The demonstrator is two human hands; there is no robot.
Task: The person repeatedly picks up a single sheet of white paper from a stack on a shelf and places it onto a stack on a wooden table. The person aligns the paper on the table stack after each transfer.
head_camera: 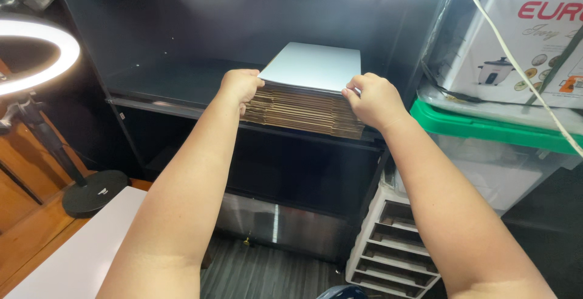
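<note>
Nearest to you, at the lower left, lay the corner of a white tabletop [79,247], and low on the right stood a pale rack of open drawers [395,244] on the floor. Your two bare forearms reached forward over these toward a dark shelf unit [182,101]. Your left hand [240,86] was closed on the near left corner of a stack of flattened cardboard sheets [303,112], fingers curled over its edge. Your right hand [375,99] gripped the near right corner of the same stack, fingertips pinching at the white top sheet [313,65]; whether they lifted only that sheet or several was hard to tell from this angle. The stack rested on the dark shelf, its front edge overhanging slightly. To the left stood a lit ring light [36,53] on a stand with a round black base. To the right, a clear storage tub with a green lid [480,129] carried a large white appliance carton [522,31], with a pale cord draped across it.
</note>
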